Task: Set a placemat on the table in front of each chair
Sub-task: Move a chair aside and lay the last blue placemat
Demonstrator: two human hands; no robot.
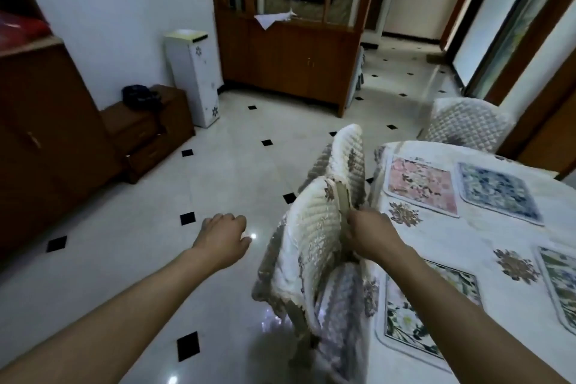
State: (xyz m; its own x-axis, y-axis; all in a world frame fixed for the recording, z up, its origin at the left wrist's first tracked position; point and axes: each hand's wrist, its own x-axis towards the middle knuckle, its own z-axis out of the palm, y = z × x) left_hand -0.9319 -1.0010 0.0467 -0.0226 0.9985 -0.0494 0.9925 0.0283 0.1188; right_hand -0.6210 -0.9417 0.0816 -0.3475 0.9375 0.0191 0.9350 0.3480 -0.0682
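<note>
Quilted cream fabric covers the nearest chair back, and my right hand is clamped on its top edge, fingers wrapped over the padded rim. My left hand hangs over the glossy white floor tiles with black diamond insets, loosely curled and holding nothing. To the right of my right hand, the table under its white floral-embroidered cloth carries four flower-printed rectangular placemats: a pink one just beyond my right hand, a blue one further right, a green-and-white one under my right forearm, and another green one at the frame's right edge. A second quilted chair stands just beyond the one I grip, a third at the table's far end.
</note>
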